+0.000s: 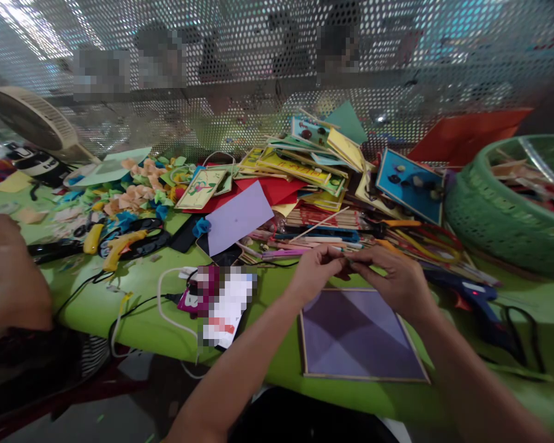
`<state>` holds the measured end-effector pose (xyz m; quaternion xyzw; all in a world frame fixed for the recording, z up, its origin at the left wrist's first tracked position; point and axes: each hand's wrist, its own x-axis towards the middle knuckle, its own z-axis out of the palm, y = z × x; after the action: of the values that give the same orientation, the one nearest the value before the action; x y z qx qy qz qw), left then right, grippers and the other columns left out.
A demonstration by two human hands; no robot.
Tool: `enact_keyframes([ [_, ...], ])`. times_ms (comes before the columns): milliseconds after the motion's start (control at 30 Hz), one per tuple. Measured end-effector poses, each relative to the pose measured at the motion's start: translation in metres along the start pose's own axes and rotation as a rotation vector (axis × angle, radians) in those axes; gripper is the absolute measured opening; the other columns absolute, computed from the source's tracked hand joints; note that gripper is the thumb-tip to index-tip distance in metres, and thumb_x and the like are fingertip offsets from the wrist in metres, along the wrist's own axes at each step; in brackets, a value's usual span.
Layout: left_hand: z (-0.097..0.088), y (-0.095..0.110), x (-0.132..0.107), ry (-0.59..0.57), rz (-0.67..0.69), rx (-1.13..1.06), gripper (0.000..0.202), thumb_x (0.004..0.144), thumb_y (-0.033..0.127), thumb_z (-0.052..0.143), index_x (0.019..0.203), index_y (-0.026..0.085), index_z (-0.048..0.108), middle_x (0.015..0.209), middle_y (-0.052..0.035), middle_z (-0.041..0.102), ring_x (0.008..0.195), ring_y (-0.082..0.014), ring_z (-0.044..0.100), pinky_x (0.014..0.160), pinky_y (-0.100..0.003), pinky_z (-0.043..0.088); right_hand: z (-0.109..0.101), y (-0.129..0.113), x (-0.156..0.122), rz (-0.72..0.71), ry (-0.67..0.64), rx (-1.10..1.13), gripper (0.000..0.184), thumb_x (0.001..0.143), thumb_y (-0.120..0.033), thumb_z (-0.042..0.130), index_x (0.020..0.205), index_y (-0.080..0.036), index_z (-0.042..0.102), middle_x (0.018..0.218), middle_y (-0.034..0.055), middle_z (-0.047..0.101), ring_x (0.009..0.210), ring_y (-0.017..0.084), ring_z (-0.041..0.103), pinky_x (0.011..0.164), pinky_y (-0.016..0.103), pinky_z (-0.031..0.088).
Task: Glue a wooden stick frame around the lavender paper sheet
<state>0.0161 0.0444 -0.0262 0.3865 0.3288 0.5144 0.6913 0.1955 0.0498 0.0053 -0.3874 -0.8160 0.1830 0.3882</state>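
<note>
My left hand [319, 272] and my right hand [394, 275] meet fingertip to fingertip above the green table. Both are closed in a pinch around something small and dark that I cannot make out. Just below them lies a purple panel [362, 344] edged with thin wooden strips, shaded by my arms. Behind my hands are thin sticks [321, 223] and pens [286, 253]. A blue glue gun [477, 301] with a small red light rests to the right of my right hand.
A lit phone [228, 307] and a magenta power bank [198, 292] with cables lie left of my forearm. Coloured cards [300, 166] pile up at the back. A green basket [508, 209] stands right. Another person's arm [13, 277] is at the left edge, near scissors [124, 243].
</note>
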Motion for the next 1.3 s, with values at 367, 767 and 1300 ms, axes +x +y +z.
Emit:
enact_keyframes([
  [367,0.0025,0.0030,-0.0033,0.001,0.010,-0.024,0.048,0.066,0.051,0.089,0.083,0.013,0.063,0.074,-0.0030,0.070,0.066,-0.0124,0.066,0.069,-0.029,0.058,0.0008,0.0017,-0.0014,0.025,0.020,0.023,0.019,0.092,-0.025,0.066,0.104,-0.033,0.078,0.094,-0.0003,0.080,0.083,0.020,0.075,0.075,0.034,0.059],
  [767,0.0051,0.0024,-0.0050,0.036,0.030,-0.012,0.036,0.068,0.038,0.085,0.080,0.015,0.061,0.070,-0.0010,0.068,0.061,-0.0121,0.064,0.068,-0.030,0.057,0.0030,0.0027,-0.0009,0.009,0.026,0.031,0.019,0.092,-0.023,0.067,0.104,-0.032,0.079,0.093,-0.0001,0.080,0.083,0.020,0.075,0.076,0.033,0.060],
  [1300,0.0029,0.0036,-0.0049,0.075,-0.007,0.038,0.040,0.069,0.044,0.087,0.082,0.014,0.063,0.073,-0.0035,0.071,0.068,-0.0161,0.069,0.072,-0.032,0.058,0.0025,-0.0027,0.0003,0.077,0.026,0.050,0.015,0.090,-0.029,0.066,0.098,-0.032,0.079,0.092,0.0008,0.081,0.082,0.022,0.076,0.077,0.038,0.061],
])
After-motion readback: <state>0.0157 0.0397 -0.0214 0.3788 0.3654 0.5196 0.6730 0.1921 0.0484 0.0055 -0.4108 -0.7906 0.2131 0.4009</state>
